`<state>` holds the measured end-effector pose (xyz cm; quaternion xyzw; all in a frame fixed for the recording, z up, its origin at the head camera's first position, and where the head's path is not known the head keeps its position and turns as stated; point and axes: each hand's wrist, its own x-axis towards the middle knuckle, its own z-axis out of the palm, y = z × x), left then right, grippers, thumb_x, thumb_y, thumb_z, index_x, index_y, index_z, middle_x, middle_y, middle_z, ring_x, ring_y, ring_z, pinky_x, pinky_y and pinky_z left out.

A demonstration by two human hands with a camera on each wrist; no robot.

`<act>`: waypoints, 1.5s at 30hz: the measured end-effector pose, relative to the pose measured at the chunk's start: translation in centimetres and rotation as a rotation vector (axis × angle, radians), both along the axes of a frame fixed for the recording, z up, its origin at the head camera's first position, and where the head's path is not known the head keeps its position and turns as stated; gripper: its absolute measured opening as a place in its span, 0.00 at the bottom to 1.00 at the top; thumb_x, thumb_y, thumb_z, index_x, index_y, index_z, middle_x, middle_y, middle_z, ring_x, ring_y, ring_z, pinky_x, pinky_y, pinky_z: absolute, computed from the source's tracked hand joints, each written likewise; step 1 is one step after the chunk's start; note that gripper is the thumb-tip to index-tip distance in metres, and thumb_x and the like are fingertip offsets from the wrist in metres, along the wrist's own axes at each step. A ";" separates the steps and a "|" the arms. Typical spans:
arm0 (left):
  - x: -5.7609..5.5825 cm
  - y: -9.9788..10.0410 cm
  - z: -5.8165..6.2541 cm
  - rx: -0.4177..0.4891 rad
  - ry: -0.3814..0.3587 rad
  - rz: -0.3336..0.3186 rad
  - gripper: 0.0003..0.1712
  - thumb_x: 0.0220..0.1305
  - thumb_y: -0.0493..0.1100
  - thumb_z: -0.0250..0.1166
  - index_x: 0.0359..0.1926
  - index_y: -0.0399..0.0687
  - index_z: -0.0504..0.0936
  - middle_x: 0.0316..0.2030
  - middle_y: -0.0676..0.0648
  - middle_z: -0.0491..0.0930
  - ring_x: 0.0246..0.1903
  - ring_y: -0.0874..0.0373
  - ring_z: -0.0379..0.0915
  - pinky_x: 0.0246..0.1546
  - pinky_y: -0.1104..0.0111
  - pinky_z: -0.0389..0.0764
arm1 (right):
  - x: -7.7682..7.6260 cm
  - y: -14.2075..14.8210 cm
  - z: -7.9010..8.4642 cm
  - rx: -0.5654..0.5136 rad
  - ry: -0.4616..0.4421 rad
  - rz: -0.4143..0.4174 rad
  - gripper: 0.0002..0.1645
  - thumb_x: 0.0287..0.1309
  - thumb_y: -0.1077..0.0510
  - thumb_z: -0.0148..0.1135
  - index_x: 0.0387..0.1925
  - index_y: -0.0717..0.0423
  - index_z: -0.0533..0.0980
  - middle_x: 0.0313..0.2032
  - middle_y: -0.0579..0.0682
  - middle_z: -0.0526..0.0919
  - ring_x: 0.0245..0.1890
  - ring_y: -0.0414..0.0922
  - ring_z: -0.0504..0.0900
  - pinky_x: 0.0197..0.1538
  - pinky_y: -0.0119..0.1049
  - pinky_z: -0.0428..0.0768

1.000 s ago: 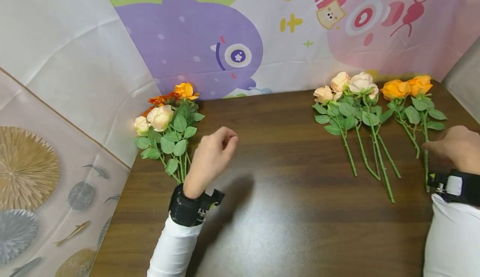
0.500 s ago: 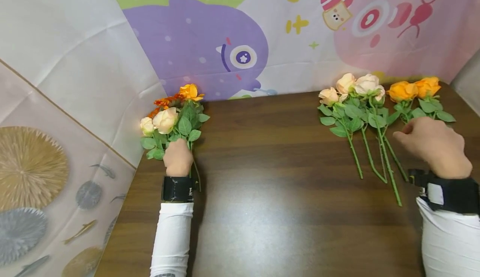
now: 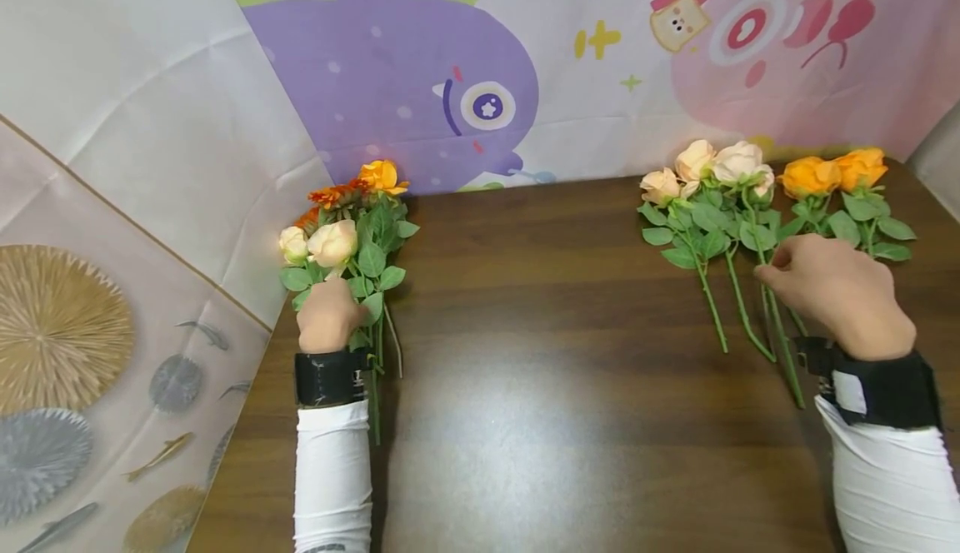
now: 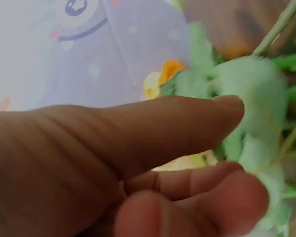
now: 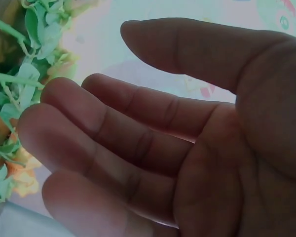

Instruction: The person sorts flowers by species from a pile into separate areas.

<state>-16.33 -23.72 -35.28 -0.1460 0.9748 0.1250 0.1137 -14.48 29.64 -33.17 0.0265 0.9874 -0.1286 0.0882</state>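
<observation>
My left hand (image 3: pixel 328 316) is over the leafy stems of the left flower bunch, just below two cream roses (image 3: pixel 333 243). In the left wrist view, its thumb (image 4: pixel 172 123) and loosely bent fingers stand apart beside a green leaf (image 4: pixel 254 94), with no stem between them. Behind the cream roses lie rust-red flowers (image 3: pixel 330 196) and an orange flower (image 3: pixel 381 176). At the right, my right hand (image 3: pixel 840 295) hovers beside the stems of several pale peach roses (image 3: pixel 738 163), partly covering them. Its fingers are relaxed, and the palm shows bare in the right wrist view.
Two orange roses (image 3: pixel 861 170) lie at the far right, their lower stems hidden behind my right hand. The brown wooden table (image 3: pixel 510 311) stretches between the bunches. A cartoon-printed cloth (image 3: pixel 577 137) rises along its back edge, and a pale patterned cloth (image 3: pixel 247 203) along the left.
My left hand has moved left and down, from beside the left bunch to over its stems. My right hand has shifted left, from the orange roses' stems toward the peach roses.
</observation>
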 end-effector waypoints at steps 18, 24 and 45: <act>-0.6 1.8 -1.1 -0.129 -0.198 -0.041 0.15 0.51 0.36 0.71 0.42 0.34 0.84 0.47 0.30 0.81 0.42 0.38 0.80 0.39 0.49 0.78 | -0.4 -0.6 0.0 0.022 -0.032 0.041 0.25 0.66 0.47 0.56 0.44 0.67 0.77 0.34 0.65 0.82 0.28 0.56 0.79 0.24 0.49 0.73; -1.3 1.8 -1.8 -0.138 -0.049 0.000 0.16 0.64 0.30 0.52 0.48 0.30 0.81 0.46 0.28 0.81 0.41 0.35 0.81 0.33 0.48 0.81 | -0.6 -0.5 -0.2 0.006 -0.031 0.068 0.28 0.66 0.44 0.55 0.50 0.66 0.76 0.43 0.71 0.81 0.30 0.59 0.81 0.23 0.50 0.74; -2.2 1.7 -2.9 0.070 0.486 0.053 0.11 0.62 0.36 0.47 0.22 0.42 0.67 0.15 0.43 0.67 0.15 0.43 0.68 0.13 0.55 0.65 | -0.6 -0.9 -0.5 -0.022 -0.026 0.153 0.32 0.69 0.41 0.52 0.53 0.67 0.75 0.39 0.67 0.83 0.28 0.52 0.80 0.24 0.49 0.74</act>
